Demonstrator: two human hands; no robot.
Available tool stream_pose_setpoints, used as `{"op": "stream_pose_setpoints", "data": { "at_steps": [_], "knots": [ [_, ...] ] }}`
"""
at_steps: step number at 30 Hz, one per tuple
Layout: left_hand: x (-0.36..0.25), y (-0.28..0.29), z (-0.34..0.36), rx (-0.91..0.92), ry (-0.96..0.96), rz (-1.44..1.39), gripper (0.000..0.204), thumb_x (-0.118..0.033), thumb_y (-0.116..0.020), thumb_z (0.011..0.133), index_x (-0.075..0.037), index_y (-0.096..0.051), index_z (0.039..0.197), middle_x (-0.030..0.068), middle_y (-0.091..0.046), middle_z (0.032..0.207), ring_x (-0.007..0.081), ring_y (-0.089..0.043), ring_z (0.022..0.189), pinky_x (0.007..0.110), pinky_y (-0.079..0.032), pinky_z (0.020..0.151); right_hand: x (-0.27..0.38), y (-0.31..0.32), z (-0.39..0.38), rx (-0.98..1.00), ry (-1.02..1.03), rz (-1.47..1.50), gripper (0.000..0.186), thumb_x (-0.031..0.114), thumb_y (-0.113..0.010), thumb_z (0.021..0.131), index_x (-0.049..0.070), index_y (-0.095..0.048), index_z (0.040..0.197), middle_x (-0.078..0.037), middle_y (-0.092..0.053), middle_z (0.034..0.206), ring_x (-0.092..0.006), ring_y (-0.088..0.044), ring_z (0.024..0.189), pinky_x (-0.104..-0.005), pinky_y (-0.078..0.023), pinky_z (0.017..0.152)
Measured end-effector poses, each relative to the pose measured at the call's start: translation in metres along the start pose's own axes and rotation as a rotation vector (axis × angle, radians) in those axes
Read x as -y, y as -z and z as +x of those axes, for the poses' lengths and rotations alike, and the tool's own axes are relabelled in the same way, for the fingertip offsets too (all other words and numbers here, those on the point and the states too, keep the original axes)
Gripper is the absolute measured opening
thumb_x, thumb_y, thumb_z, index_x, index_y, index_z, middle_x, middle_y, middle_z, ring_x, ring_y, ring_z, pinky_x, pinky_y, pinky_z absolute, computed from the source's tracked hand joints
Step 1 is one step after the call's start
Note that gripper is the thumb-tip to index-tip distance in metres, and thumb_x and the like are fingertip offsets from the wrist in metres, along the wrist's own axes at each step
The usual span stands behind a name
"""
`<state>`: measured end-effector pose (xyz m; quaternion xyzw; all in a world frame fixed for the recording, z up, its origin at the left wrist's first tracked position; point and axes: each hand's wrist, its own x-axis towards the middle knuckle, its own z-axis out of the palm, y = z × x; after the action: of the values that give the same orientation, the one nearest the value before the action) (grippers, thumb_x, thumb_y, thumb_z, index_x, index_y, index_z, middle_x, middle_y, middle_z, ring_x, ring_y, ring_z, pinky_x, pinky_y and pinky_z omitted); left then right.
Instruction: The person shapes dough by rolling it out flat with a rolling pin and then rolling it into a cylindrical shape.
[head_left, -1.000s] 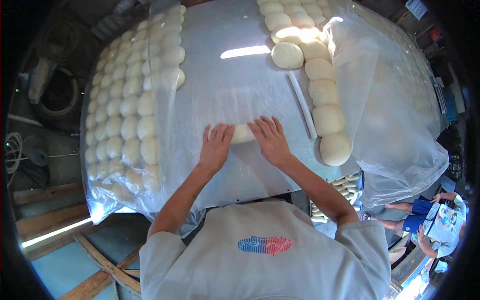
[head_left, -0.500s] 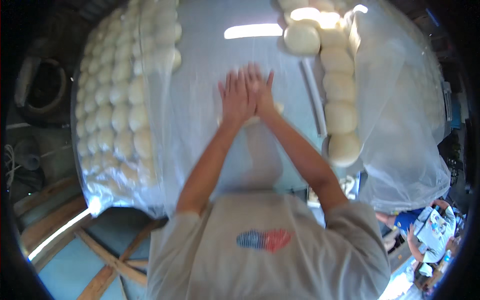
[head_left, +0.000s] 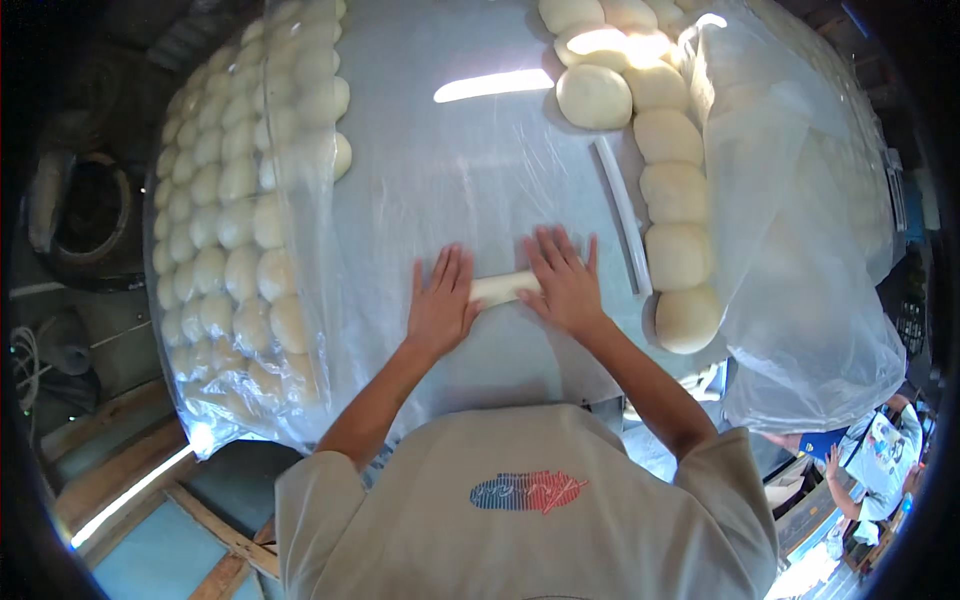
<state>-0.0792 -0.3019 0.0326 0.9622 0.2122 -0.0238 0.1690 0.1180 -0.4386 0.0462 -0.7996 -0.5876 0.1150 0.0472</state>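
A short pale roll of dough (head_left: 502, 289) lies crosswise on the smooth grey work surface (head_left: 440, 200) in front of me. My left hand (head_left: 440, 303) rests flat over its left end, fingers stretched forward. Over the right end lies my right hand (head_left: 568, 285), palm down with the fingers spread. Only the middle of the roll shows between the hands; its ends are hidden under them. To the right of my right hand, a thin whitish rod (head_left: 624, 215) lies lengthwise beside a row of round dough balls (head_left: 680, 257).
Many rows of dough balls (head_left: 238, 225) under clear plastic sheeting (head_left: 310, 240) fill the left side. More plastic sheeting (head_left: 800, 270) drapes over dough on the right. Another person (head_left: 870, 460) is at the lower right, beyond the table. A wooden frame (head_left: 215, 525) stands at lower left.
My hands were close together, partly overlapping, farther forward over the dough. They have come back toward me and moved apart, and the dough between them now shows as a roll.
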Motion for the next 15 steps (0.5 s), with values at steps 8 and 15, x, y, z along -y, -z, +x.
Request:
{"op": "stream_pose_setpoints", "data": {
  "at_steps": [8,15],
  "knots": [
    [-0.073,0.017,-0.038,-0.179,0.139,-0.094,0.070,-0.046,-0.030,0.099,0.003,-0.017,0.148,0.0226,-0.011,0.156,0.0351,-0.008,0.146,0.062,0.001,0.111,0.038,0.025,-0.034,-0.255,-0.039,0.014,0.063,0.048,-0.042,0.093,0.011,-0.038,0.143,-0.014,-0.028,0.153,-0.0296,-0.022,0.143,-0.0718,-0.001,0.105],
    [-0.088,-0.031,0.014,-0.207,0.054,-0.309,0.066,-0.042,-0.024,0.100,0.001,-0.017,0.149,0.0205,-0.017,0.155,0.0321,-0.014,0.145,0.058,0.001,0.112,0.029,-0.042,-0.008,-0.227,0.020,-0.062,0.059,0.039,-0.043,0.091,0.013,-0.037,0.144,-0.013,-0.021,0.156,-0.0292,-0.016,0.145,-0.0699,0.000,0.107]
  ]
}}
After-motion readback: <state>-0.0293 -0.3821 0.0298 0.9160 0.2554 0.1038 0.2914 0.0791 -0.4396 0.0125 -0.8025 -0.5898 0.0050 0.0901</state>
